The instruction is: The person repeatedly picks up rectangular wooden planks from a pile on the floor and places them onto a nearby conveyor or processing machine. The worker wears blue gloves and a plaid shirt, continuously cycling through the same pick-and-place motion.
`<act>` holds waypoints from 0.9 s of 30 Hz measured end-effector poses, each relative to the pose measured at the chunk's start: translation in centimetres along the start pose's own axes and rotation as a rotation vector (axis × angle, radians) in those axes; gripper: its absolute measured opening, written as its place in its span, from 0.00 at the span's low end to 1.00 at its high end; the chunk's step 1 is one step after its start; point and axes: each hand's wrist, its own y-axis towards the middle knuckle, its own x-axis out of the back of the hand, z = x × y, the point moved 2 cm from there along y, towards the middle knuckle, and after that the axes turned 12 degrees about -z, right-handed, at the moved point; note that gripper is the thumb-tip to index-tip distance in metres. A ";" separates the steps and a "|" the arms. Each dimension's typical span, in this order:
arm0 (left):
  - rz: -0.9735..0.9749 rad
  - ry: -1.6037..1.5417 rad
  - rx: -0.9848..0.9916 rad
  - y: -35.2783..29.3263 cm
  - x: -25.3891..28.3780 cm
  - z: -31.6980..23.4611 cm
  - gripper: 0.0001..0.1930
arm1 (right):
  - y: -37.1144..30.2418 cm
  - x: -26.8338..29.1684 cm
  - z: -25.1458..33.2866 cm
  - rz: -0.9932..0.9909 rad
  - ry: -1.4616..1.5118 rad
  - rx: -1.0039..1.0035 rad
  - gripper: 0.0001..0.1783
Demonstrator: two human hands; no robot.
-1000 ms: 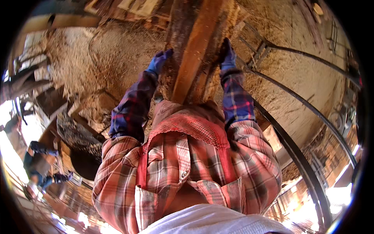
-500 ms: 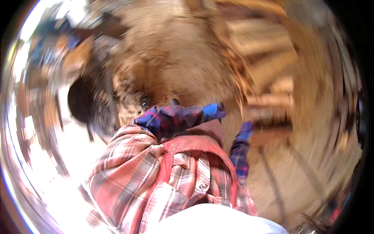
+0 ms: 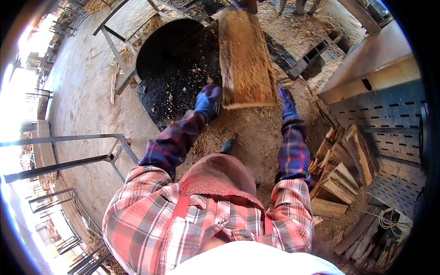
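A long, thick wooden plank (image 3: pixel 245 59) with rough bark-like edges and sawdust on its face stretches away in front of me. My left hand (image 3: pixel 208 100), in a blue and purple glove, is beside its near left edge; the fingers point forward and I cannot tell whether they touch the wood. On the other side my right hand (image 3: pixel 287 101), gloved alike, is held open with fingers stretched out, slightly apart from the plank's right edge. At the plank's far end, part of another person's gloved hand (image 3: pixel 243 4) shows.
Beneath the plank lies a black sheet (image 3: pixel 169 98) strewn with chips, by a dark round opening (image 3: pixel 167 43). Metal frames (image 3: pixel 64 138) stand at left. To the right are a slotted metal machine (image 3: pixel 376 110) and split firewood (image 3: pixel 341 183). Sawdust covers the floor (image 3: pixel 247 133).
My view has swung from the blurred wood pile to the plank and the black sheet. Both of my arms now reach forward, one on each side of the plank.
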 end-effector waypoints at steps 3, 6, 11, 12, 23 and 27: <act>0.321 0.159 0.081 4.5 -2.5 2.5 0.32 | 3.0 -8.8 0.7 -0.039 0.694 -0.408 0.26; -0.288 0.314 -0.465 1.9 -5.0 9.2 0.30 | 0.1 -10.2 1.0 0.099 0.997 -0.547 0.28; 0.440 -0.032 0.123 -12.7 0.0 0.0 0.14 | -12.8 1.7 -2.9 0.198 -0.065 -0.230 0.54; 0.423 -0.215 0.438 -17.7 3.6 4.1 0.15 | -19.7 2.7 -4.5 0.096 -0.130 -0.118 0.61; 0.438 -0.743 0.519 -31.7 -2.7 12.6 0.37 | -49.7 20.2 -21.6 0.014 -0.259 0.123 0.57; 0.799 -0.758 0.620 -29.1 -24.5 7.5 0.34 | -41.6 30.2 -24.1 -0.190 -0.177 0.069 0.55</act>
